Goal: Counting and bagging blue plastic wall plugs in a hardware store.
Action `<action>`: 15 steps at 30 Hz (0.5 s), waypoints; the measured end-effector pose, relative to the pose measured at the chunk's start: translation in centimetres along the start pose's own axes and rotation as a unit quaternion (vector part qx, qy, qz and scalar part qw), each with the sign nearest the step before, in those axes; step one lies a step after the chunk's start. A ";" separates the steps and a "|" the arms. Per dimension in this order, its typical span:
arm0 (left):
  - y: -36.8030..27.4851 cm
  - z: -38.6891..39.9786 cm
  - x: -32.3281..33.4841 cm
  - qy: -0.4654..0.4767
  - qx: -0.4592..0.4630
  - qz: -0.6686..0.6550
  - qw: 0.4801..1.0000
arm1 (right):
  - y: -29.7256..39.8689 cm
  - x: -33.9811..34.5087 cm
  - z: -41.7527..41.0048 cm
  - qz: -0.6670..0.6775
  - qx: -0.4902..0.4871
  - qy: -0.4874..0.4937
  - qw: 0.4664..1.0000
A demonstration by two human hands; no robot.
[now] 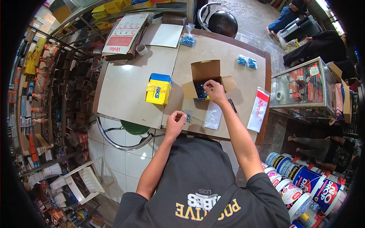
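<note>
My left hand (175,124) pinches a small clear plastic bag (187,114) with a few blue pieces in it, near the table's front edge. My right hand (214,90) reaches over an open cardboard box (206,70), fingertips drawn together at its mouth. Small dark-blue metallic pieces (200,90), too small to name surely, fill the box; whether any sit between my right fingers is hidden. Under my right forearm lie flat clear plastic bags (213,116) and a slim black object (232,105). A yellow and blue carton (158,89) stands left of the box.
Two filled packets (247,62) lie at the table's far right, and a tied bag of blue pieces (188,40) at the back. A red-and-white plastic packet (258,109) is by the right edge. A white cup (141,49) stands near stacked cardboard (125,34). Paint pails (306,179) stand right.
</note>
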State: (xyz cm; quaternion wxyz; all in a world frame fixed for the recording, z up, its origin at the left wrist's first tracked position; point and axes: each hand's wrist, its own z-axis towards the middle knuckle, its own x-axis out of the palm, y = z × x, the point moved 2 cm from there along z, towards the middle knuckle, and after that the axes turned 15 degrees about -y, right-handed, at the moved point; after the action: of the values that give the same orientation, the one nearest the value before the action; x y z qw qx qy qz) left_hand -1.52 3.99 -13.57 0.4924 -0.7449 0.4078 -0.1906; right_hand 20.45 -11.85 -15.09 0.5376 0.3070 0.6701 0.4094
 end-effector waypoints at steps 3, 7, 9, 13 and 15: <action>0.0 -0.1 0.1 -0.005 -0.003 -0.004 1.000 | -0.2 -0.7 0.6 0.164 0.102 -0.006 0.981; -0.2 -0.3 0.1 -0.010 -0.005 -0.013 1.000 | 0.5 -1.5 0.4 0.220 0.140 -0.005 0.965; 0.0 -0.3 0.2 -0.009 -0.004 -0.012 1.000 | 0.6 -1.9 0.4 0.255 0.154 -0.007 0.955; 0.4 -0.3 0.2 0.001 0.000 -0.007 1.000 | 1.0 -2.5 0.0 0.255 0.146 -0.012 0.956; 0.6 -0.3 0.0 -0.001 0.000 -0.011 1.000 | 1.9 -2.4 -1.2 0.262 0.143 -0.007 0.954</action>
State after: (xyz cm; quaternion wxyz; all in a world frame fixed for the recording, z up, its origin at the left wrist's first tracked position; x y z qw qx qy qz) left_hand -1.93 3.68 -13.96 0.4904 -0.7500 0.3988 -0.1949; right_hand 19.77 -13.28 -12.22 0.3668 0.5484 0.6137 0.4337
